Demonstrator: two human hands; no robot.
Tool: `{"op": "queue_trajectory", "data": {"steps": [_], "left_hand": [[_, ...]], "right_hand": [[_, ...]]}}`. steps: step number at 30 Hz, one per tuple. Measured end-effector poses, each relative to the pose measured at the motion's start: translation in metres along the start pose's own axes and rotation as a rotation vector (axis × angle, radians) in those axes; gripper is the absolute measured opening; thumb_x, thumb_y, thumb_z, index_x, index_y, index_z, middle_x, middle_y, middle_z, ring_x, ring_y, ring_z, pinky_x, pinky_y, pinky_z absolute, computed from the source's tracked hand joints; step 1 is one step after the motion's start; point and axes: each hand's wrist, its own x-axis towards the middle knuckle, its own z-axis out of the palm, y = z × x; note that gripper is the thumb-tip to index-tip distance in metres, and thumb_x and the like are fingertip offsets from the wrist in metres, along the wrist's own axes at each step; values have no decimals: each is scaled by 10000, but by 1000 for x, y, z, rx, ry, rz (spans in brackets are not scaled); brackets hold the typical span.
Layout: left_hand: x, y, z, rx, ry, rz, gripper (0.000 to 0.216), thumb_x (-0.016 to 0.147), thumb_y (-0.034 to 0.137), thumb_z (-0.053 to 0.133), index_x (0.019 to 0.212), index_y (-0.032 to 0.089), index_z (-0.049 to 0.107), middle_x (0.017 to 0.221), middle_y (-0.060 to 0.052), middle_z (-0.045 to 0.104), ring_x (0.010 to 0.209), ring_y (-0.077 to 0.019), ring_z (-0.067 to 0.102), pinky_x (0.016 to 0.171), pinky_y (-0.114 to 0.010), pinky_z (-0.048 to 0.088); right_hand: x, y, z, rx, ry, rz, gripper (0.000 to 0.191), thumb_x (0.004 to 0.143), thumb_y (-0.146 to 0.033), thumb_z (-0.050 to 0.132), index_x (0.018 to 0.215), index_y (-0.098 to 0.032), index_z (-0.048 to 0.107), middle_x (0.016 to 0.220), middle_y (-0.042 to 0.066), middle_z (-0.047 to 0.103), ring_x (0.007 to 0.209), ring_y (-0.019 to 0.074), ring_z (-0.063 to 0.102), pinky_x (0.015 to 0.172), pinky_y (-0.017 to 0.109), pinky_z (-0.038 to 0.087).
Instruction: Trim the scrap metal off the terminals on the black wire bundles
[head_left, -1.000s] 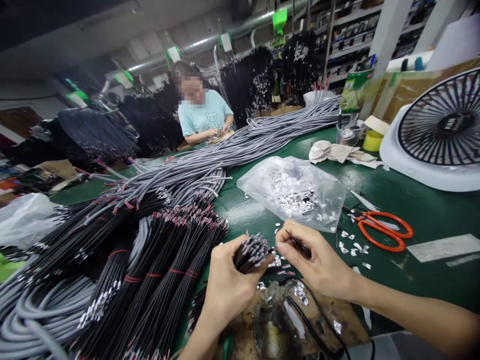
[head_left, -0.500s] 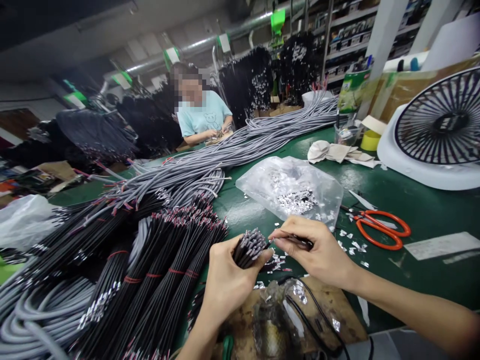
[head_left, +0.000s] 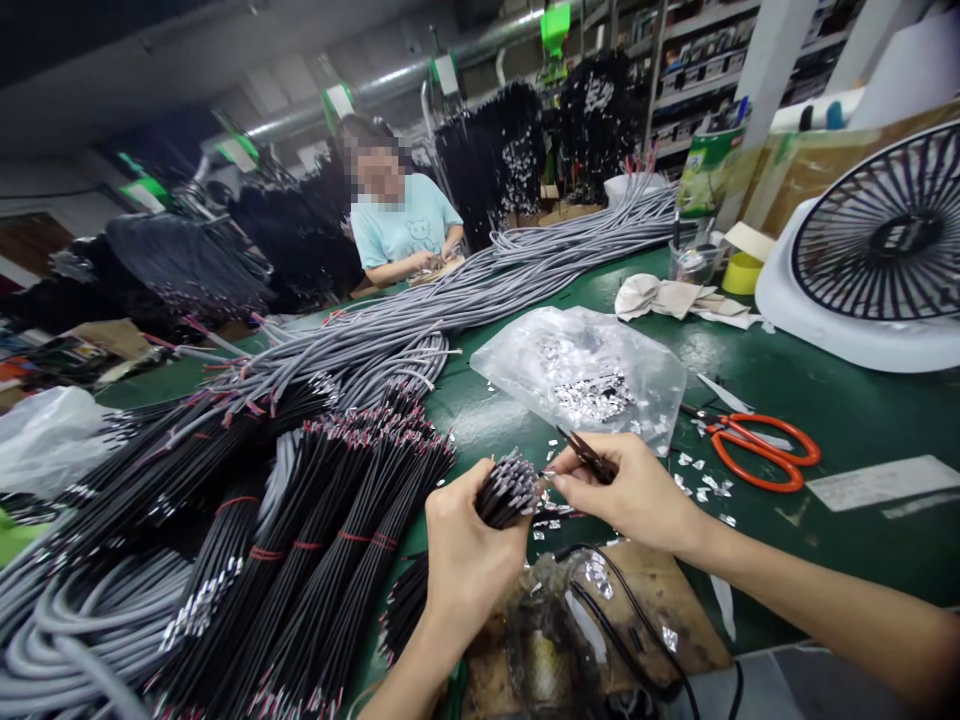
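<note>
Head view: the left hand (head_left: 474,540) has its grip around a wire bundle (head_left: 508,488), the right hand (head_left: 626,490) grasps dark tweezers (head_left: 592,458), and any left-side slackening could scatter the bundle.

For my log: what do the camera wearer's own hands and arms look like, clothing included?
The left hand and right hand are ungloved. The left forearm and right forearm are bare as far as they show, with no sleeve, watch or bracelet visible. Anything finer is too small to tell.
</note>
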Motion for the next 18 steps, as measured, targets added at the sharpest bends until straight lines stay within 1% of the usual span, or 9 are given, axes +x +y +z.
{"op": "queue_trajectory", "data": {"steps": [3, 5, 7, 9, 11, 13, 14, 16, 18], "left_hand": [[7, -7, -2, -27, 39, -44, 147, 688, 270, 653, 633, 139, 612, 548, 15, 550, 522, -125, 491, 486, -215, 365], [13, -12, -5, -94, 73, -99, 211, 682, 335, 668, 696, 125, 652, 599, -7, 602, 566, -148, 537, 528, -231, 403], [20, -14, -9, -167, 32, -132, 261, 680, 378, 668, 685, 117, 646, 599, -11, 598, 577, -151, 537, 540, -236, 409], [24, -14, -11, -226, -66, -132, 283, 699, 393, 647, 639, 119, 611, 575, -2, 562, 556, -134, 505, 525, -228, 396], [26, -14, -10, -279, -178, -126, 302, 730, 400, 614, 609, 127, 569, 557, 8, 526, 531, -119, 470, 502, -220, 379], [26, -14, -9, -311, -267, -109, 294, 761, 395, 581, 632, 131, 562, 578, 4, 531, 545, -122, 472, 504, -220, 379], [25, -15, -9, -308, -292, -92, 275, 773, 381, 568, 662, 129, 573, 608, -5, 549, 572, -131, 487, 520, -224, 386], [24, -16, -8, -271, -298, -57, 219, 782, 338, 563, 737, 127, 596, 678, -23, 584, 634, -151, 515, 564, -234, 399], [23, -17, -7, -223, -274, -41, 175, 775, 302, 568, 765, 130, 595, 699, -25, 587, 658, -159, 519, 584, -238, 401]], "right_hand": [[3, -5, -8, -20, 67, -38, 116, 690, -188, 560, 594, -152, 614, 482, -27, 452, 448, 85, 392, 416, 221, 303], [6, -5, -19, -130, 221, -109, 152, 715, -214, 566, 582, -168, 623, 486, -12, 478, 447, 99, 417, 423, 237, 312], [11, -1, -31, -344, 395, -177, 167, 730, -250, 604, 585, -172, 632, 504, 2, 505, 464, 114, 435, 450, 258, 320], [14, 5, -37, -521, 434, -224, 249, 744, -323, 627, 551, -165, 621, 531, 22, 529, 505, 136, 466, 495, 281, 341], [15, 10, -36, -501, 362, -244, 225, 770, -341, 611, 646, -161, 667, 646, 49, 605, 592, 157, 535, 544, 284, 387], [11, 11, -28, -351, 216, -275, 167, 782, -304, 603, 840, -176, 694, 805, 59, 658, 695, 159, 591, 590, 267, 434], [9, 10, -23, -275, 127, -295, 172, 777, -281, 609, 894, -184, 690, 837, 52, 666, 714, 151, 603, 600, 255, 448], [3, 8, -15, -161, 30, -318, 158, 764, -228, 616, 894, -180, 691, 809, 39, 675, 691, 132, 609, 594, 234, 457], [-2, 5, -9, -96, 11, -301, 118, 760, -205, 612, 832, -165, 696, 754, 33, 676, 646, 118, 600, 575, 222, 455]]}}
